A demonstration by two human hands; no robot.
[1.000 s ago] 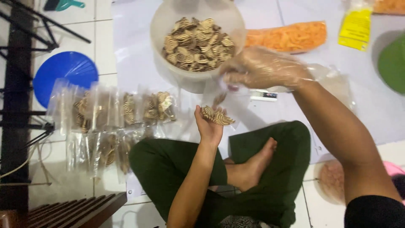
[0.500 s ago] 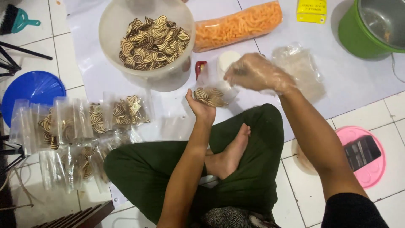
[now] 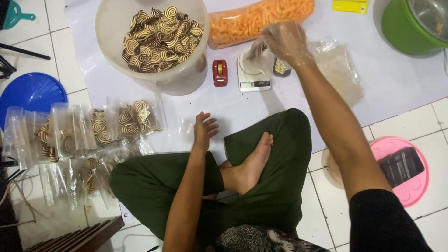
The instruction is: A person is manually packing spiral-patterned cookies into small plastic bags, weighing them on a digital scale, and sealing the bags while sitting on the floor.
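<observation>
Sitting: a person is cross-legged on the tiled floor (image 3: pixel 345 205), at the near edge of a white sheet (image 3: pixel 401 79) spread over it.
Right hand: the right hand (image 3: pixel 282 42), in a clear plastic glove, is over a small white scale (image 3: pixel 253 79) near the far edge of the sheet; its fingers are bent around a clear bag (image 3: pixel 254 51) on the scale, though blur hides how firm the grip is.
Left hand: the left hand (image 3: pixel 204 130) is bare, fingers spread and loose, holding nothing, just above the sheet in front of the left knee.
Bowl: a big pale bowl (image 3: pixel 116 28) of brown-and-cream swirl cookies (image 3: pixel 161 39) stands at the far edge, left of the scale.
Between them: a small red tape holder (image 3: pixel 220 73) lies on the sheet.
Packed bags: clear bags of cookies (image 3: pixel 84 140) lie in rows at the left edge of the sheet.
Other things: a bag of orange sticks (image 3: pixel 256 21), a green pot (image 3: pixel 410 28), a blue lid (image 3: pixel 30 93), a pink lid (image 3: pixel 410 186).
</observation>
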